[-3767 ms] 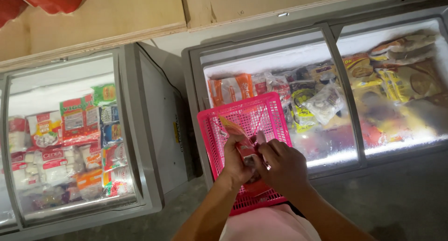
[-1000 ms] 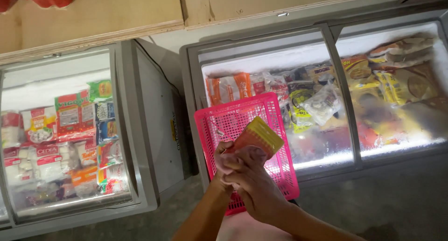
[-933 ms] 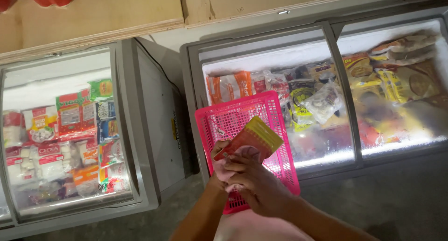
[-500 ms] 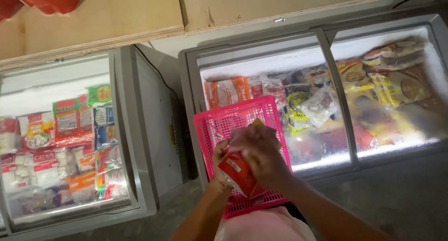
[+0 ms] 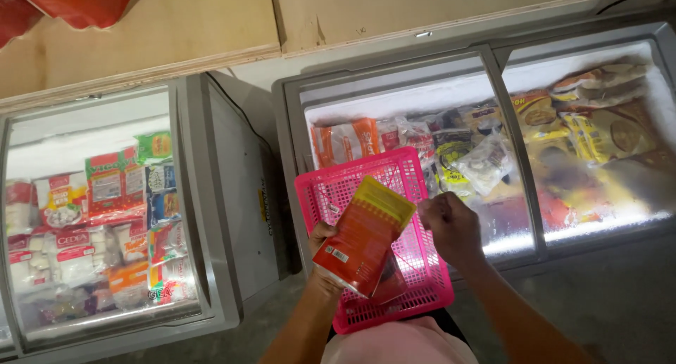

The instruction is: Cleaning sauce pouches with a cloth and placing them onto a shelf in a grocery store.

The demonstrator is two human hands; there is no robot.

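My left hand [image 5: 322, 255] grips a flat orange and yellow food packet [image 5: 362, 234] by its lower edge, holding it above a pink plastic basket [image 5: 331, 188]. A second dark red packet [image 5: 389, 279] sits behind it, partly hidden. My right hand [image 5: 451, 227] hovers just to the right of the packet's yellow top, fingers curled closed with nothing visible in them. The basket rests on the front edge of a glass-topped chest freezer [image 5: 507, 146].
The right freezer holds several frozen food bags in yellow, orange and clear wrap. A second chest freezer [image 5: 105, 216] on the left is packed with red, white and green packets. Plywood boards [image 5: 176, 26] line the wall behind. Grey concrete floor [image 5: 612, 300] lies below.
The packet has been turned and lifted upright in my left hand. My right hand has let go of it and moved off to the right.
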